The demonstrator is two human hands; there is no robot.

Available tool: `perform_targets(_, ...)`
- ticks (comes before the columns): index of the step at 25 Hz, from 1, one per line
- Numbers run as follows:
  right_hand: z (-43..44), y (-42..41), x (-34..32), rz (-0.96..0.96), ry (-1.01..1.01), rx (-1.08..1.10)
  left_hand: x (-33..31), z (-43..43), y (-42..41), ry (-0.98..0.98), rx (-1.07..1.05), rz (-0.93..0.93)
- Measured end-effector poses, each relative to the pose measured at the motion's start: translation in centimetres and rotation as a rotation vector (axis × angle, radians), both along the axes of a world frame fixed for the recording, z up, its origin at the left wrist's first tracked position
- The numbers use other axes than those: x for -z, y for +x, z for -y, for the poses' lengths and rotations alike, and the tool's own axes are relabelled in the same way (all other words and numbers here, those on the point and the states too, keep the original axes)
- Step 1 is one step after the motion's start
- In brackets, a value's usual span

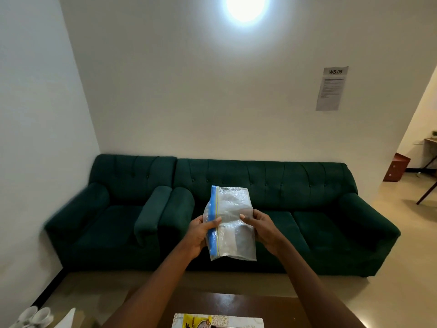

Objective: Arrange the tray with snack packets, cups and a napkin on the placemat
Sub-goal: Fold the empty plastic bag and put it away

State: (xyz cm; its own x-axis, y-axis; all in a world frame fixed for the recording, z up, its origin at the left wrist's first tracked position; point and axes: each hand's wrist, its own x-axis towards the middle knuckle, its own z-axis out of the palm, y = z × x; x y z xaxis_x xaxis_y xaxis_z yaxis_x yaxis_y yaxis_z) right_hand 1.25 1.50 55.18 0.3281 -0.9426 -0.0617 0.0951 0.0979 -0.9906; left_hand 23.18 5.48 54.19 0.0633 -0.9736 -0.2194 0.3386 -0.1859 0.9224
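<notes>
Both hands hold a clear zip bag [233, 204] with a blue and yellow seal strip up in front of me, above the table. My left hand [201, 235] grips its sealed left edge, thumb on the front. My right hand [262, 229] grips the right side, thumb pressed on the plastic. The bag looks empty. At the bottom edge a yellow snack packet [194, 322] lies on a pale patterned placemat [238, 321] on the brown table [236, 303]. Two white cups [35, 316] lie at the bottom left, with a white napkin [68, 318] beside them.
A dark green sofa [272, 209] and a matching armchair [113, 214] stand against the white wall beyond the table. A paper notice [331, 88] hangs on the wall. To the right, an opening shows a table leg [425, 192] and a red-brown box [397, 166].
</notes>
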Motion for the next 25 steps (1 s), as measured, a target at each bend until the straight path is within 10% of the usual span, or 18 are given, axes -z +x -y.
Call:
perform_targets(10,2.8,1.3,-2.1,0.048,0.012,0.143,-5.3,2.3,1.9,-0.122,-0.079,0.189)
perform_targets(25,3.5,3.7,-3.1,0.166,-0.096,0.252,-5.6,3.0,4.1,0.011,0.050,-0.207)
